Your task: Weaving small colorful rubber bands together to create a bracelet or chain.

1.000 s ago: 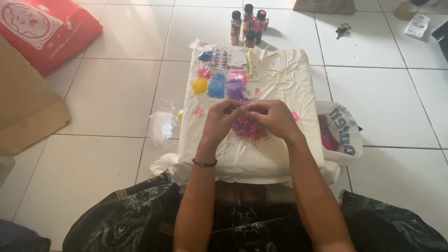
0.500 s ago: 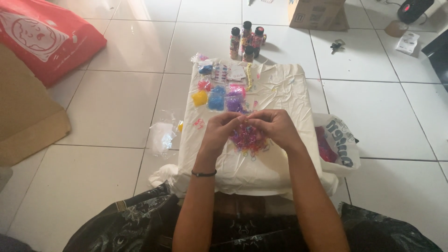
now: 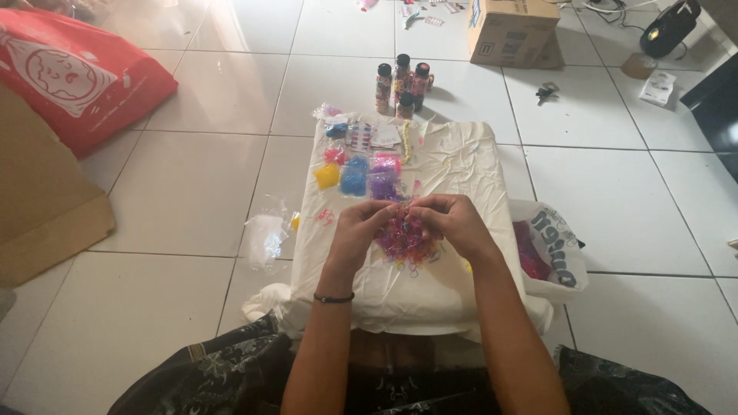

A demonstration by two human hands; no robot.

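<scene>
- A heap of small pink, orange and purple rubber loops (image 3: 406,240) lies on the white cloth-covered counter (image 3: 461,165), directly beneath both hands.
- The left hand (image 3: 360,228) and right hand (image 3: 453,223) are held fingertip to fingertip above it, apparently pinching one tiny loop; the grip itself cannot be made out.
- Beyond the hands, yellow, blue and purple packets (image 3: 355,175) are laid out.
- A light, steady pinch kept close over the heap is judged best.

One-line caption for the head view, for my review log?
Both hands, left hand and right hand, pinch a pile of small colourful loops on a white cloth, sorted colour packets beyond.
</scene>
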